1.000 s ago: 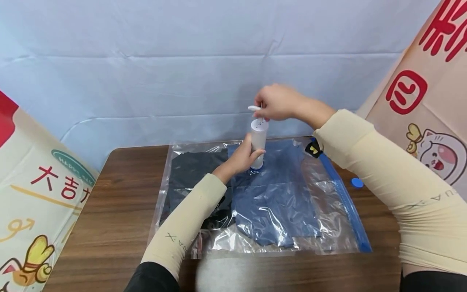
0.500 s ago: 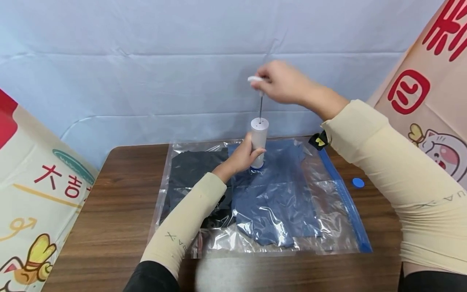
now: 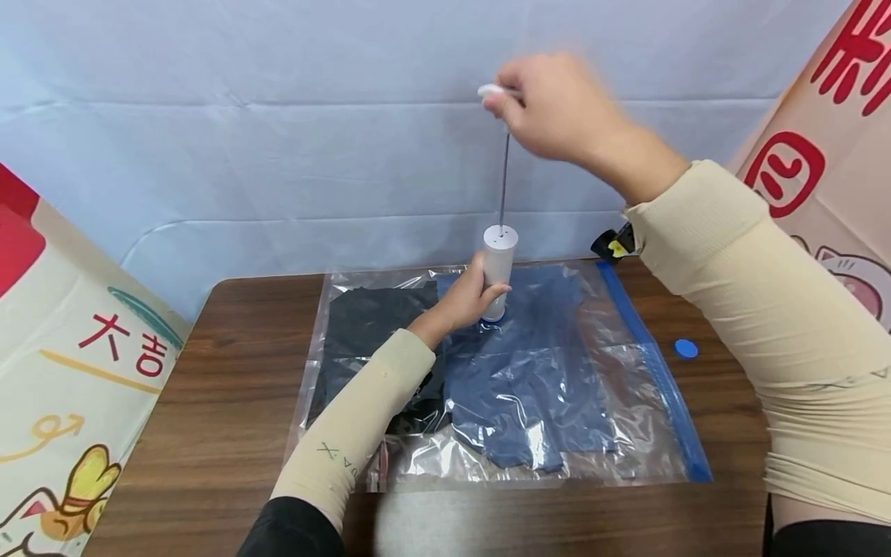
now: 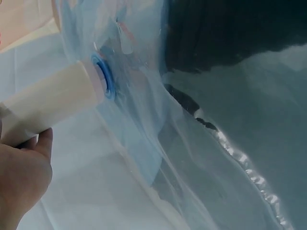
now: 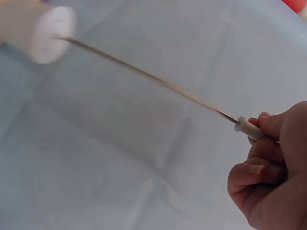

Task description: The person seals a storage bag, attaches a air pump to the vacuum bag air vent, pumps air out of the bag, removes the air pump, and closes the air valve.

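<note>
A white hand pump (image 3: 498, 267) stands upright on a clear vacuum storage bag (image 3: 418, 460). Its base meets the bag's blue valve (image 4: 106, 76), seen in the left wrist view. My left hand (image 3: 462, 298) grips the pump's barrel. High above it, my right hand (image 3: 557, 104) holds the white pump handle (image 3: 490, 91), its fingers curled round it. A long thin metal rod (image 5: 153, 77) runs from the handle down into the barrel's top. Inside the bag lie a dark folded garment (image 3: 376, 317) and a blue one (image 3: 529, 387).
A blue zip strip (image 3: 657, 379) closes off the bag's right side. On the brown wooden table (image 3: 230, 371) a round blue cap (image 3: 685, 348) lies right of the bag. Behind hangs a pale cloth (image 3: 278, 155), with printed banners (image 3: 90, 363) at both sides.
My right hand has risen steadily with the handle, drawing the rod far out of the barrel. The left hand stays round the pump, and the bag lies as before.
</note>
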Motion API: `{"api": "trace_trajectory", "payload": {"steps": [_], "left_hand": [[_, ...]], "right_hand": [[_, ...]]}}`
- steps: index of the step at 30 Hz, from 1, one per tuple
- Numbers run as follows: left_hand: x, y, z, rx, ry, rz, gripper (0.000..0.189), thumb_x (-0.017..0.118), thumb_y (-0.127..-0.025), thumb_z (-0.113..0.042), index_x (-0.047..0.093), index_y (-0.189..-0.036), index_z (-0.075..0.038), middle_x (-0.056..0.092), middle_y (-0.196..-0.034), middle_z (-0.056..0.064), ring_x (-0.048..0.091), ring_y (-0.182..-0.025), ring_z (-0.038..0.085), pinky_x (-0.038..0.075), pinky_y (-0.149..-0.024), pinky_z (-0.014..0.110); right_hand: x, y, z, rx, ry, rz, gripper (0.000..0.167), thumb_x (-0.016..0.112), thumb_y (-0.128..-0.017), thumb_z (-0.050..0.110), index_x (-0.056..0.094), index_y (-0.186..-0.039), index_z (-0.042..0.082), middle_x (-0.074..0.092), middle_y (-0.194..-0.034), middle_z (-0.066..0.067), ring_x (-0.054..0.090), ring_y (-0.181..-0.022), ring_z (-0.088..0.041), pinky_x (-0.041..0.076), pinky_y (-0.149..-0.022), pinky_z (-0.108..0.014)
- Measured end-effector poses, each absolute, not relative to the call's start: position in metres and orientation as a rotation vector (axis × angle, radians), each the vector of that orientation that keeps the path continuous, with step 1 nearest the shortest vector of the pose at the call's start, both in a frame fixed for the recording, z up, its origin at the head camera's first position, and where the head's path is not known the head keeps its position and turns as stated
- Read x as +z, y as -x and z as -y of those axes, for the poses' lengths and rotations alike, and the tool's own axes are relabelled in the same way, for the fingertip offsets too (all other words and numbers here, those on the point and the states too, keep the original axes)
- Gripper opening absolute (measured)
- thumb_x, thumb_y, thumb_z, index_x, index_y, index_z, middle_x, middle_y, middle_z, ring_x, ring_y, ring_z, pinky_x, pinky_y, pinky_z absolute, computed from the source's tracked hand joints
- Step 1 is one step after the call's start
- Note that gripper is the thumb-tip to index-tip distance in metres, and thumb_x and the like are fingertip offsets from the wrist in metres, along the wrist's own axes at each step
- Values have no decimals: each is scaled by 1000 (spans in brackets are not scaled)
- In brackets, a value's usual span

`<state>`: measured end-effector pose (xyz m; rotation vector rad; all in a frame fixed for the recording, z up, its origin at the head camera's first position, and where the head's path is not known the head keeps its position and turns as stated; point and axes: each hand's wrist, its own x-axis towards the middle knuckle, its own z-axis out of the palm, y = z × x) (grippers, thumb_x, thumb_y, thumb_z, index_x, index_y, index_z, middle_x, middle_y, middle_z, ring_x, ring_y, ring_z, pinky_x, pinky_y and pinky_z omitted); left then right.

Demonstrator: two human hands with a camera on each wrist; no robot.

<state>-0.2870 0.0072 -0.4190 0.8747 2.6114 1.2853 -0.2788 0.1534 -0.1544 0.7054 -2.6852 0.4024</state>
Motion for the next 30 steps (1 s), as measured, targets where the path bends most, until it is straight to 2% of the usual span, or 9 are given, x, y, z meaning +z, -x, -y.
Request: {"api": "trace_trajectory", "payload": {"steps": [4,11,16,20,25,30], "left_hand": [[-419,287,-7,1307,-846,-2589,67,58,-106,-23,17,-153,1,43,-141,24,50,-130,36,43,-108,49],[-422,290,-7,1338,-834,-2576,62,57,-106,-21,18,-150,1,45,-139,23,53,-126,35,44,-105,48],[-422,291,-8,1312,-896,-2594,62,57,-106,-19,18,-150,2,44,-140,22,52,-126,33,44,-106,46],[-421,292,-10,1294,-920,-2613,62,58,-106,-20,19,-150,2,45,-139,22,53,-125,33,44,-105,46],[-419,291,-10,1274,-891,-2611,66,58,-106,-22,17,-152,2,44,-141,23,52,-128,34,43,-107,46],[-419,287,-9,1253,-838,-2612,66,57,-106,-25,17,-153,0,43,-143,23,50,-131,34,42,-109,48]], "right_hand": [[-183,286,-153,414,-755,2762,33,48,-109,28,52,-84,7,51,-73,-8,45,-61,-23,36,-62,-36],[-239,292,-154,320,-874,2919,25,50,-108,24,55,-89,8,52,-72,-6,47,-60,-21,37,-58,-34],[-259,293,-160,285,-923,2985,25,54,-107,23,55,-88,7,49,-71,-6,44,-59,-20,35,-57,-32],[-254,293,-164,376,-949,2982,27,54,-107,20,52,-84,6,45,-69,-6,41,-57,-19,34,-58,-33],[-228,292,-167,489,-902,2912,27,55,-107,19,57,-85,4,52,-72,-8,44,-57,-20,37,-58,-33],[-185,285,-163,537,-813,2829,28,52,-108,23,64,-96,1,61,-81,-10,49,-61,-19,40,-57,-31]]}}
